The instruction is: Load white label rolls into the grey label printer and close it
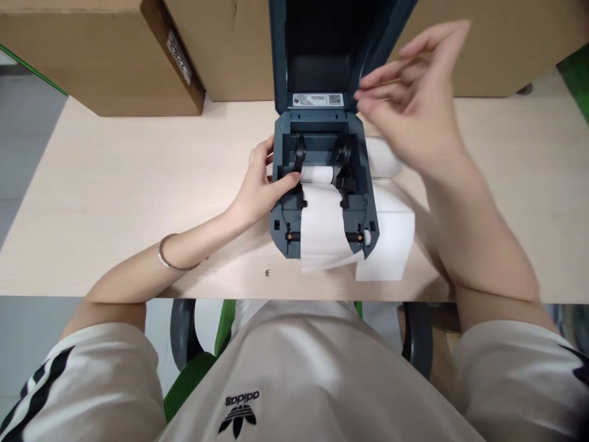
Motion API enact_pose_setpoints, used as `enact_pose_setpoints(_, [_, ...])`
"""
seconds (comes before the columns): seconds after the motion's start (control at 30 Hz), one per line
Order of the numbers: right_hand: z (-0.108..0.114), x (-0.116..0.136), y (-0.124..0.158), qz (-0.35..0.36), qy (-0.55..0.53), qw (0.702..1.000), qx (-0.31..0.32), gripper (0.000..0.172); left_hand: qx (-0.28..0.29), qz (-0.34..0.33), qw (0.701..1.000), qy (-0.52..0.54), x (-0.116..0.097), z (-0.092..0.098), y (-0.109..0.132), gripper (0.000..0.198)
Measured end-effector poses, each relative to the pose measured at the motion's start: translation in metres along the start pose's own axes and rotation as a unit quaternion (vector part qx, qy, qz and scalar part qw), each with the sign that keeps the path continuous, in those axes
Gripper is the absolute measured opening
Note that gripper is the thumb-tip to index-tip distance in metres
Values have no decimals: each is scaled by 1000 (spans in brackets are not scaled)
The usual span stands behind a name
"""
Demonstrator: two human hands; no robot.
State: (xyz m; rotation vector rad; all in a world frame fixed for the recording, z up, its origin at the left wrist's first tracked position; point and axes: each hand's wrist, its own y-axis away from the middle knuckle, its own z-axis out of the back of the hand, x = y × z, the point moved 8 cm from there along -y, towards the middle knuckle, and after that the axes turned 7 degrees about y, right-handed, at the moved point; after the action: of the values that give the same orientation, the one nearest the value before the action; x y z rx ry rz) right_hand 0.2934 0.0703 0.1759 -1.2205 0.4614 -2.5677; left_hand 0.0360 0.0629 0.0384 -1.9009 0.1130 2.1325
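Note:
A dark blue-grey label printer (278, 209) stands on the table with its lid (280, 61) raised. Inside lies a small white paper roll (317, 174) between two black holders, and its paper strip (323, 224) runs forward over the black roller and past the front edge. My left hand (262, 187) grips the printer's left wall, the thumb reaching inside by the roll and the fingers outside. Slightly blurred, my right hand (414, 98) is raised at the right edge of the lid, fingers loosely bent and apart with nothing in them; whether the fingertips touch the lid I cannot tell.
To the right of the printer lie a white paper roll (383, 157) and a loose paper sheet (391, 245). Cardboard boxes (92, 67) line the back of the table (115, 184). A tiny dark scrap (267, 272) sits near the front edge.

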Motion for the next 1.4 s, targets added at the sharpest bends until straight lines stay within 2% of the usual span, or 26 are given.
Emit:
enact_pose_setpoints(0.07, [-11, 11, 8, 51, 92, 994, 31, 30, 1, -4, 1000, 3, 2, 0, -1, 87])
enact_pose_setpoints(0.13, [-33, 23, 20, 122, 198, 965, 122, 12, 3, -9, 1000, 8, 1, 0, -2, 86])
enact_pose_setpoints(0.23, [-58, 29, 35, 207, 271, 912, 227, 40, 8, -21, 1000, 0, -3, -2, -3, 86])
enact_pose_setpoints(0.33, [-68, 20, 37, 232, 297, 883, 279, 46, 9, -34, 999, -25, -9, -4, -3, 90])
enact_pose_setpoints(0.43, [-72, 9, 33, 240, 313, 867, 306, 42, 11, -34, 999, -33, -9, -6, -5, 92])
enact_pose_setpoints(0.63, [-75, 6, 30, 264, 340, 857, 284, 33, 20, -32, 999, -37, -3, -6, -8, 90])
enact_pose_setpoints(0.77, [-74, 9, 29, 240, 337, 858, 304, 40, 19, -38, 998, -53, -2, -7, -7, 90])
enact_pose_setpoints(0.87, [-66, 11, 27, 219, 310, 876, 296, 43, 16, -39, 997, -63, -1, -6, -6, 88])
enact_pose_setpoints(1.0, [-46, 23, 26, 182, 234, 918, 265, 38, 17, -44, 997, -66, 0, -6, -6, 88])
enact_pose_setpoints(1.1, [-15, 38, 25, 138, 177, 947, 229, 31, 18, -52, 996, -70, -2, -4, -6, 89])
enact_pose_setpoints(1.17, [9, 44, 25, 118, 147, 955, 229, 30, 22, -56, 996, -70, -2, -4, -6, 89])
enact_pose_setpoints(1.2, [20, 42, 25, 113, 140, 953, 244, 35, 24, -56, 996, -67, -2, -3, -6, 89])
enact_pose_setpoints(1.27, [40, 29, 22, 96, 151, 940, 291, 63, 25, -55, 996, -62, -1, -2, -6, 91])
enact_pose_setpoints(1.33, [59, -1, 15, 47, 211, 919, 329, 90, 20, -57, 996, -61, -2, -1, -6, 92])
enact_pose_setpoints(1.4, [79, -39, 7, -36, 315, 883, 347, 96, 16, -61, 996, -61, -4, 0, -6, 91])
